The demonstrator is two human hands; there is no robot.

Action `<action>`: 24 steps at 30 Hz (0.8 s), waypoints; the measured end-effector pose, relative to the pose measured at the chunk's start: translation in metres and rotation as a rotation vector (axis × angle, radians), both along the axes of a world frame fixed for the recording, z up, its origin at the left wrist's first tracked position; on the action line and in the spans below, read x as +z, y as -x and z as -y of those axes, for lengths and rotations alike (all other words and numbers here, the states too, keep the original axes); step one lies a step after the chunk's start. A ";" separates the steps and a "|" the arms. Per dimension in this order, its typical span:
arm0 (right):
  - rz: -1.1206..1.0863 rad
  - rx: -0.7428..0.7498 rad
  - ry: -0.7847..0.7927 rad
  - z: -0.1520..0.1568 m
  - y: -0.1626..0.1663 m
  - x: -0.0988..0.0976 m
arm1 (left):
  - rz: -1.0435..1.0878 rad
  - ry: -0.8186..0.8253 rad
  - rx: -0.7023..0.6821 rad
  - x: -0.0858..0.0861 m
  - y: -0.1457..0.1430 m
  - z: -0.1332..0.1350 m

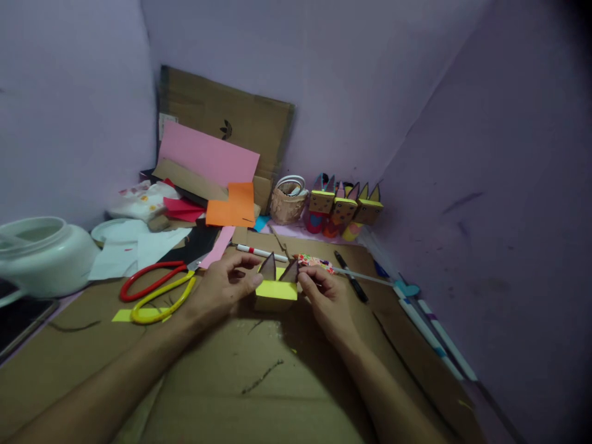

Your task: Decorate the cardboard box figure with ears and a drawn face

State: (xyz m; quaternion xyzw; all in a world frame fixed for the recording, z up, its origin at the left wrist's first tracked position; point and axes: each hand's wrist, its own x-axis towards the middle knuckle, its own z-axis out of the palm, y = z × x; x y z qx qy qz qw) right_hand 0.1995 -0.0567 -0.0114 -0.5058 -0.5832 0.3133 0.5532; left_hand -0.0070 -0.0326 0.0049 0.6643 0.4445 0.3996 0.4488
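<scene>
Cardboard spreads beneath left hand and right hand, fingers pinching an eared box; scissors lie left, Adidas-logo carton behind.

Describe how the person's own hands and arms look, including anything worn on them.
The bare, ungloved left hand and the bare, ungloved right hand lead to an uncovered left forearm and an uncovered right forearm. No sleeve, watch or bracelet shows on either arm. No ring can be made out, though some fingers are partly hidden.
</scene>
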 end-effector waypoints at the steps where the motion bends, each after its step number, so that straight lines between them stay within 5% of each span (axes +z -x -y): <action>1: 0.002 0.000 0.011 0.001 -0.001 0.001 | -0.009 0.014 -0.060 0.001 0.002 0.000; 4: 0.011 0.032 0.065 0.005 -0.002 0.007 | -0.150 0.043 -0.158 0.007 0.002 0.005; 8: -0.005 0.103 0.142 0.007 0.000 0.009 | -0.324 0.022 -0.099 0.013 -0.007 0.012; 15: -0.227 0.156 0.244 0.007 -0.001 0.007 | 0.190 0.219 -0.310 -0.005 -0.004 0.004; 20: -0.163 0.379 0.215 0.012 0.002 0.008 | 0.202 0.196 -0.301 -0.001 -0.008 0.010; 24: -0.138 0.368 0.241 0.014 0.007 0.008 | 0.173 0.171 -0.349 0.003 -0.007 0.012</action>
